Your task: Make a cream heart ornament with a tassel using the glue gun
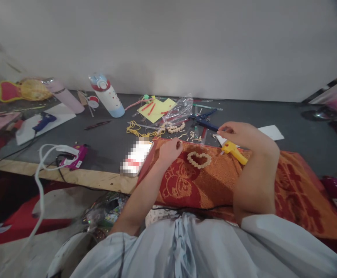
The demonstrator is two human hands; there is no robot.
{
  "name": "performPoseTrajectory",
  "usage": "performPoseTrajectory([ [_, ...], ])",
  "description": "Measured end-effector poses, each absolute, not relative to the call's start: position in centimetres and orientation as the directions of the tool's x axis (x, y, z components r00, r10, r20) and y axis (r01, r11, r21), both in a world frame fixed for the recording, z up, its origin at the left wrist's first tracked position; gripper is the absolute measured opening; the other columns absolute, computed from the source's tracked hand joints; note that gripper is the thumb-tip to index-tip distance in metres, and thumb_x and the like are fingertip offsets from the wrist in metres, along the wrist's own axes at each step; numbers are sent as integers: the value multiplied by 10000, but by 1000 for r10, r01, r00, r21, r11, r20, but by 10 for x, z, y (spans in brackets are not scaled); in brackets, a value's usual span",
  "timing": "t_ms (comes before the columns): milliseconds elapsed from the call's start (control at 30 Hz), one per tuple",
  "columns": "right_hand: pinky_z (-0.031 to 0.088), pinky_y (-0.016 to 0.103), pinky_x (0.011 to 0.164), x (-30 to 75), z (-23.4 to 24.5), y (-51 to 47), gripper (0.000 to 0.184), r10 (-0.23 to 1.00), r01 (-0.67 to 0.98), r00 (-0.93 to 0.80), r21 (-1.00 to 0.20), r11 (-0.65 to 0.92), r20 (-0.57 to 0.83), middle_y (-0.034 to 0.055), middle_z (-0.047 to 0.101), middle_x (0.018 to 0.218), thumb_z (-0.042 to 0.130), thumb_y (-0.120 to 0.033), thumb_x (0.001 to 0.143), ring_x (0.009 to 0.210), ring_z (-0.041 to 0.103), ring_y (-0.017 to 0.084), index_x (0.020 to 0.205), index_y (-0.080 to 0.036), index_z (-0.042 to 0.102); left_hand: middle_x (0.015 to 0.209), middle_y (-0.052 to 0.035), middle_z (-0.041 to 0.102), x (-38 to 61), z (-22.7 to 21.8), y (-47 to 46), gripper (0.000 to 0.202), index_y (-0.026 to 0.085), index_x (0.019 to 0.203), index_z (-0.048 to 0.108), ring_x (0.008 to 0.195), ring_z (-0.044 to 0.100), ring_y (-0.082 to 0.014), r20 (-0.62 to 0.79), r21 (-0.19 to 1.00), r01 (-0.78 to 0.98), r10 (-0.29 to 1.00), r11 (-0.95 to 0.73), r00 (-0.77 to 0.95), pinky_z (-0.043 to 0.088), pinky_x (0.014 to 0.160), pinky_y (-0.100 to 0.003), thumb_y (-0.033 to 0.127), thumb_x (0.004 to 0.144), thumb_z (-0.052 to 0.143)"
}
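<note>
My left hand (170,150) rests on the edge of an orange and red towel (214,189), its fingers curled together; whatever they may hold is hidden. Just right of it lies a heart-shaped ring of small cream pieces (199,160), flat on the towel. My right hand (236,133) is raised beyond the heart, thumb and fingers brought together. At its fingertips ends the handle of dark blue pliers (204,120); I cannot tell whether they touch. Below that hand a yellow glue gun (234,151) lies on the towel, nozzle pointing left.
Left of the towel lies a lit phone (137,158). Behind are small cream bits (192,136), yellow cord (135,129), yellow paper (156,110) and clear plastic wrap (181,109). Farther left stand a white and blue bottle (107,96), a blue glue gun (43,121) and a purple power strip (75,157).
</note>
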State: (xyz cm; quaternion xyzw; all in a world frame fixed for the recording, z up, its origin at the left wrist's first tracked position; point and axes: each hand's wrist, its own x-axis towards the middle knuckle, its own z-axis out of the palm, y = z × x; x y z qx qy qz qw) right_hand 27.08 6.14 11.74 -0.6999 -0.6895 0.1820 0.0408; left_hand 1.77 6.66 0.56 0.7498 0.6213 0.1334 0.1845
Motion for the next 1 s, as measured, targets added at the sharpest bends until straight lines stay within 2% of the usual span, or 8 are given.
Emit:
performPoseTrajectory([
  [433, 465, 331, 705, 277, 121, 58, 312, 978, 951, 5, -300, -69, -210, 66, 720, 999, 496, -469, 880, 847, 655, 228, 1000, -232, 660, 884, -44, 725, 18, 8, 68, 213, 222, 999, 587, 839, 687, -219, -32, 441, 884, 982, -153, 186, 423, 671, -280, 362, 939, 438],
  [767, 452, 310, 635, 266, 128, 54, 319, 967, 949, 41, -294, -116, -251, 59, 723, 1025, 492, -486, 887, 841, 656, 224, 1023, -241, 644, 894, -53, 728, 19, 9, 68, 215, 226, 1032, 577, 837, 690, -223, -31, 439, 886, 984, -146, 177, 445, 691, -285, 361, 942, 436],
  [1000, 443, 310, 642, 258, 125, 59, 310, 962, 969, -22, -242, -46, -271, 63, 734, 984, 483, -469, 907, 844, 661, 233, 1028, -231, 642, 870, -60, 731, 19, 10, 67, 244, 208, 1115, 542, 808, 698, -222, 0, 466, 870, 984, -158, 179, 462, 702, -289, 353, 968, 410],
])
